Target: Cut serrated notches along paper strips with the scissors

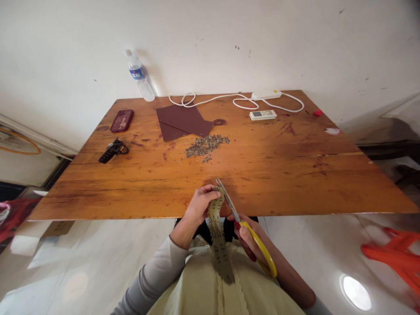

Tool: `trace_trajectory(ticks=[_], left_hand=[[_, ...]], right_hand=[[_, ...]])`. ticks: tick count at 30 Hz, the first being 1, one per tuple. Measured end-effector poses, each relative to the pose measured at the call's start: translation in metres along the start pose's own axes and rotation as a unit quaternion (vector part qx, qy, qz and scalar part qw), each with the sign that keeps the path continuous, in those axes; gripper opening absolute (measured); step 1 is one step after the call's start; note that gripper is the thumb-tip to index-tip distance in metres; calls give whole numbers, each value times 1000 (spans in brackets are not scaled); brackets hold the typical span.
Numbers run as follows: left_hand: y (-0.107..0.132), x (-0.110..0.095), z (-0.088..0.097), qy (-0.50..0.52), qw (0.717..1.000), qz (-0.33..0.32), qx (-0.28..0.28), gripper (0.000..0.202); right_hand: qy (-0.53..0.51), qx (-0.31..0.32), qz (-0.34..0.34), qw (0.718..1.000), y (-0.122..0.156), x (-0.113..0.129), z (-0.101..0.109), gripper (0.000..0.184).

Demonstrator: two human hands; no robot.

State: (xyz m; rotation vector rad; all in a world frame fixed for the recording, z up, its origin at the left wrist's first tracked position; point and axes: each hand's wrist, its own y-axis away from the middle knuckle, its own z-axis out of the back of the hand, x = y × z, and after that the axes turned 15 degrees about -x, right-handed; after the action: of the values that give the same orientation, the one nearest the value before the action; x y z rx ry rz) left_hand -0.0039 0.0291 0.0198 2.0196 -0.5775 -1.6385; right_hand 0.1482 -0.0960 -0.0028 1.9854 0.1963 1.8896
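My left hand [202, 202] pinches the upper end of a greenish-grey strip [216, 238] with dark printed letters and jagged, notched edges. The strip hangs down over the table's front edge toward my lap. In my right hand [247, 234] is a pair of scissors [261, 247] with yellow and red handles. Their blades point up and to the left, alongside the strip's right edge by my left fingertips. Whether the blades touch the strip I cannot tell. Beyond my hands lies a pile of small dark clippings [207, 146] on the wooden table [157, 188].
Dark red sheets [183, 121] lie behind the pile. At the back stand a plastic bottle [140, 76] and a white power strip [266, 95] with a looping cable. A white remote [263, 115], a dark red case [122, 120] and a black strapped object [113, 151] also lie there.
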Motion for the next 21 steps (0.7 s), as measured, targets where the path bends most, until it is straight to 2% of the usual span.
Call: trace_trajectory(ticks=[16,21], left_hand=[[-4,4,1,16,1000,-8,14,20],[-2,3,-1,44,999,11,-15,25]], right_hand=[[-32,5,-57,998,2,-2,-3,69],[-43,27,-13,999,7,14,-8,54]])
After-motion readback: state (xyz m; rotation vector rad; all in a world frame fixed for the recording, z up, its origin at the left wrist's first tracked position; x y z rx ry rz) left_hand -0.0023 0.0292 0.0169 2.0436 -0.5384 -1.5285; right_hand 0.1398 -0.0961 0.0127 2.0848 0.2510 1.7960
